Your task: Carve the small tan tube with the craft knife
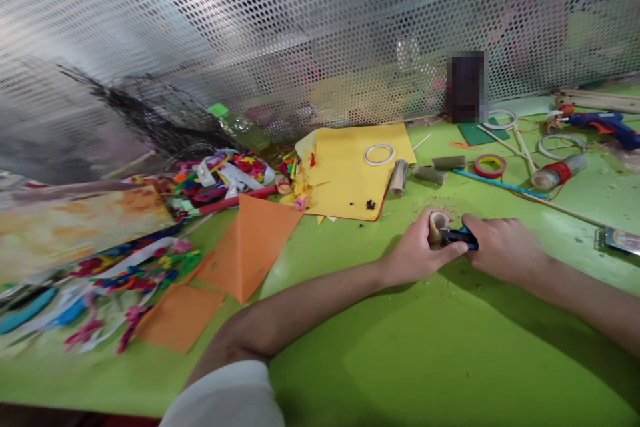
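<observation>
The perforated metal screen (300,34) spans the far side, cut off at the top; shapes behind its holes are too broken up to name. The green table (450,347) runs out of view at near and right. Yellow sheets (345,167) lie near the screen, with a white ring (379,154) on top. At left, the orange sheets (250,247) lie beside a tangled, colourful pile (225,177), whose separate pieces are hard to tell. Behind that pile, the clear bottle (245,132) with a green cap is partly hidden. A dark upright block (467,87) at the far right is blurred into squares.

The left hand (413,250) is closed around a short hollow tube (439,220), right of centre above the table; the fingers cover much of its wall, leaving the open end in sight. The right hand (507,247) grips a dark-handled tool (465,238), largely covered by the fingers. Its tip meets the tube's rim, but how deep it reaches I cannot tell. At the far right, the blue glue gun (600,124) is cut by the frame edge. Beyond the hands lie pale crumbs (440,201), too small to identify.
</observation>
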Demonstrator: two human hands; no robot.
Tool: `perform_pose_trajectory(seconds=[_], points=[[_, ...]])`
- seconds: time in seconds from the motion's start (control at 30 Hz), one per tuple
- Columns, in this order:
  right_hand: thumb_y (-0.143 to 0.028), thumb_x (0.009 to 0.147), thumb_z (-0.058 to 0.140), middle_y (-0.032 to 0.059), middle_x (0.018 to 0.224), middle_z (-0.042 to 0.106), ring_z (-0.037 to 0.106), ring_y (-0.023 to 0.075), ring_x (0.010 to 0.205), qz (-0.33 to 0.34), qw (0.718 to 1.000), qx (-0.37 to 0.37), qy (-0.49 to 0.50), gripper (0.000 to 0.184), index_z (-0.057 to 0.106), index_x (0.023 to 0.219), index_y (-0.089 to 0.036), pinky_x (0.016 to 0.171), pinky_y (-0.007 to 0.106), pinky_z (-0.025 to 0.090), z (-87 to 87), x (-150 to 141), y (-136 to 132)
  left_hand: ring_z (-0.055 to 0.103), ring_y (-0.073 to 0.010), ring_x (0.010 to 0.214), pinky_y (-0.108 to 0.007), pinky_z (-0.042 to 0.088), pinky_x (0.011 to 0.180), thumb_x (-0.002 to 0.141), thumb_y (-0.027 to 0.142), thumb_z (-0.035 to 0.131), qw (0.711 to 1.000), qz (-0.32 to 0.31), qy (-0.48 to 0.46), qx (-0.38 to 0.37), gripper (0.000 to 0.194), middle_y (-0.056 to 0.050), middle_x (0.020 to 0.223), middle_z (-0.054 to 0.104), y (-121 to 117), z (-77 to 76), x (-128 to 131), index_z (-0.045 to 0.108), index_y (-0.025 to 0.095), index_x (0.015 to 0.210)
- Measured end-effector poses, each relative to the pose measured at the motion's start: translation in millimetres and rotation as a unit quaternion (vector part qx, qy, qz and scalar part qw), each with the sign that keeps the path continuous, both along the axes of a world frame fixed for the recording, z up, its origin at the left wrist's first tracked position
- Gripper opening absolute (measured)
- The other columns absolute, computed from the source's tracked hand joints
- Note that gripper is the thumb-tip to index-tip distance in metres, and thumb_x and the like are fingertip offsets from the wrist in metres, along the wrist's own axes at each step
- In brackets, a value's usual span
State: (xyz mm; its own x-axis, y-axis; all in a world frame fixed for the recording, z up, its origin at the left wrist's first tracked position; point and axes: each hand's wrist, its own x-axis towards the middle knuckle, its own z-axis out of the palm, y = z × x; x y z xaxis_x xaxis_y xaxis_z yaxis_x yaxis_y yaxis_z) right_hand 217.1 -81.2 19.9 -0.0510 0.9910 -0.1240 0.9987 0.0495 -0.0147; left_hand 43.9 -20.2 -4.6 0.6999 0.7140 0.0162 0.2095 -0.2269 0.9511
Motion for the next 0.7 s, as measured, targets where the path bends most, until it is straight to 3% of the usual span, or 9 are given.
perform_pose_trajectory(seconds=[0.3,0.5,0.7], points=[[-0.025,0.081,0.045,0.0097,0.079,0.072,0.062,0.0222,0.061,-0.007,1.0,-0.002,-0.002,0.024,0.06,0.099,-0.02,0.052,0.032,0.016,0.6,-1.0,0.0,0.03,-0.0081,0.059,-0.023,0.028,0.057,0.079,0.052,0.072,1.0,0.009,0.025,0.009,0.049,0.009,0.066,0.032,1.8,-4.1,0.8,0.044,0.02,0.103],[-0.026,0.082,0.045,0.0102,0.077,0.071,0.062,0.0229,0.06,-0.009,1.0,-0.003,0.01,0.022,0.06,0.096,-0.02,0.051,0.032,0.017,2.7,-1.1,0.4,0.036,-0.0092,0.062,-0.024,0.031,0.059,0.077,0.055,0.073,0.999,0.021,0.027,0.021,0.053,0.007,0.07,0.04,1.3,-3.8,0.4,0.045,0.019,0.103],[-0.031,0.085,0.045,0.009,0.073,0.069,0.062,0.0216,0.06,-0.046,0.999,-0.003,0.024,0.018,0.058,0.093,-0.02,0.049,0.031,0.019,5.7,0.9,3.5,0.039,-0.0098,0.064,-0.024,0.032,0.058,0.081,0.054,0.068,0.999,0.041,0.019,0.018,0.044,0.006,0.071,0.042,-1.1,1.9,1.0,0.045,0.019,0.094]])
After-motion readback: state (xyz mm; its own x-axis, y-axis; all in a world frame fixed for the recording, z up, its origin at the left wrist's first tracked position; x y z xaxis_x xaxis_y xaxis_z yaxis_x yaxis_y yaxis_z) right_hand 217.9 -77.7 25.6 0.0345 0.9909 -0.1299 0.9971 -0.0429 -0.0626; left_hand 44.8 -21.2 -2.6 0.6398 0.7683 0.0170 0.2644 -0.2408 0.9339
